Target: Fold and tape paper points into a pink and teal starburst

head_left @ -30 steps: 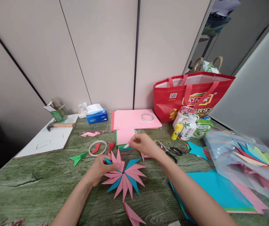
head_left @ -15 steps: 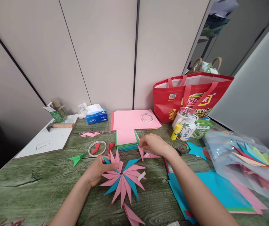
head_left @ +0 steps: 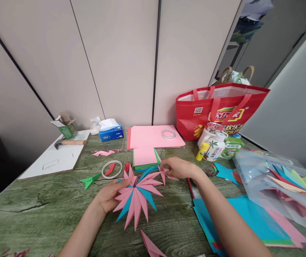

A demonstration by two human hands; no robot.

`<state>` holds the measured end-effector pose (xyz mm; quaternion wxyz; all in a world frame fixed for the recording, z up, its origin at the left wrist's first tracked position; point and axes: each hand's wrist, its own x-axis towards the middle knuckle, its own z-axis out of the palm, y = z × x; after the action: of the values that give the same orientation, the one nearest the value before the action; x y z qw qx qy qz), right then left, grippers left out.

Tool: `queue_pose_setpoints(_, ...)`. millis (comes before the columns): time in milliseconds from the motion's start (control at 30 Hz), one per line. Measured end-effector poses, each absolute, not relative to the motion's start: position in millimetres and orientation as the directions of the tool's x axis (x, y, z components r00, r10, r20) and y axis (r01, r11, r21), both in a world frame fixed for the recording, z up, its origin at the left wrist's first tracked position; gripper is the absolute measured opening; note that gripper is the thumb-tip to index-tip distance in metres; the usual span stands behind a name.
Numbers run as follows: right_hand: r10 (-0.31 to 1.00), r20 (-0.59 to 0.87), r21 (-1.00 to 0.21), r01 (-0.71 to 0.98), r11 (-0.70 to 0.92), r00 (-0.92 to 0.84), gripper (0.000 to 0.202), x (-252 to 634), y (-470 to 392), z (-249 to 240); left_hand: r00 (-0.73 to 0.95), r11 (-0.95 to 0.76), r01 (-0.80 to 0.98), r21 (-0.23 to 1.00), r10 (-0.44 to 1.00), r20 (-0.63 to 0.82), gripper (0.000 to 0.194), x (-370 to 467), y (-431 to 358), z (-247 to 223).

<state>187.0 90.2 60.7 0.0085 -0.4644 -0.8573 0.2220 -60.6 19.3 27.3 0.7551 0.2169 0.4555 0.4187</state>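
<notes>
My left hand [head_left: 111, 194] grips the left side of a many-pointed pink and blue paper star [head_left: 137, 200], thumb on top, raised and tilted above the table. Just right of the star, my right hand [head_left: 178, 167] has its fingers closed on a pink folded paper piece [head_left: 165, 175] with pointed ends. The fingers partly cover that piece. Another pink folded piece [head_left: 151, 246] lies below the star near the lower frame edge. Behind the star is a pile of small pink, green and blue sheets [head_left: 144, 157].
Left of centre lie a tape roll [head_left: 112, 169], a green folded piece [head_left: 90, 181] and a hammer [head_left: 69, 142] on a white board [head_left: 53, 157]. To the right are a glue stick [head_left: 202, 151], a white jar [head_left: 214, 146], blue sheets [head_left: 249, 217], a plastic bag [head_left: 249, 171] and a red bag [head_left: 190, 117].
The star has been lifted and tilted by my left hand, and its white strip no longer shows. My right hand has lowered slightly over the pink piece, which has shifted a little left.
</notes>
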Motion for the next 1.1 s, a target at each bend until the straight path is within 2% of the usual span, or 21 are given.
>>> queue_pose_setpoints(67,0.807,-0.087,-0.559,0.699,0.446,-0.584,0.022,187.5,91.2,64.2,0.201,0.514,-0.374,0.772,0.857,-0.474,0.023,-59.3,17.9,29.0)
queue_pose_setpoints(133,0.842,-0.007,-0.748,0.562,0.353,-0.539,0.020,185.3,91.9,66.6,0.165,0.471,-0.262,0.842,0.882,-0.442,0.020,-58.2,16.6,30.4)
queue_pose_setpoints(233,0.885,0.013,-0.976,0.187,0.112,-0.466,0.022,179.9,91.3,68.3,0.168,0.442,-0.171,0.881,0.894,-0.415,0.017,-57.5,15.6,31.0)
queue_pose_setpoints(333,0.839,-0.003,-0.980,-0.166,-0.112,-0.543,0.029,174.6,87.4,70.3,0.151,0.399,-0.163,0.902,0.914,-0.377,0.016,-57.2,15.6,31.5)
queue_pose_setpoints(400,0.804,0.029,-0.951,-0.265,-0.161,-0.594,0.039,170.7,83.9,71.4,0.138,0.373,-0.135,0.918,0.924,-0.355,0.017,-56.6,15.5,32.5)
queue_pose_setpoints(500,0.814,0.049,-0.960,-0.253,-0.122,-0.579,0.045,163.2,79.7,70.5,0.135,0.347,-0.085,0.934,0.933,-0.334,0.019,-55.3,15.2,34.1)
queue_pose_setpoints(600,0.821,0.055,-0.985,-0.165,-0.048,-0.568,0.028,154.9,77.4,66.5,0.112,0.332,-0.072,0.941,0.940,-0.323,0.019,-54.3,14.7,34.0)
queue_pose_setpoints(733,0.823,0.067,-0.994,0.034,0.105,-0.565,0.029,144.2,73.6,62.3,0.116,0.323,-0.076,0.943,0.943,-0.313,0.019,-54.9,14.4,32.5)
queue_pose_setpoints(900,0.823,0.091,-0.932,0.243,0.269,-0.560,0.027,132.7,66.8,59.1,0.134,0.295,-0.031,0.955,0.948,-0.288,0.020,-57.5,15.2,31.2)
queue_pose_setpoints(1100,0.838,-0.040,-0.952,0.276,0.134,-0.545,0.030,126.8,62.7,52.6,0.137,0.244,0.005,0.970,0.960,-0.243,0.020,-60.0,15.9,29.2)
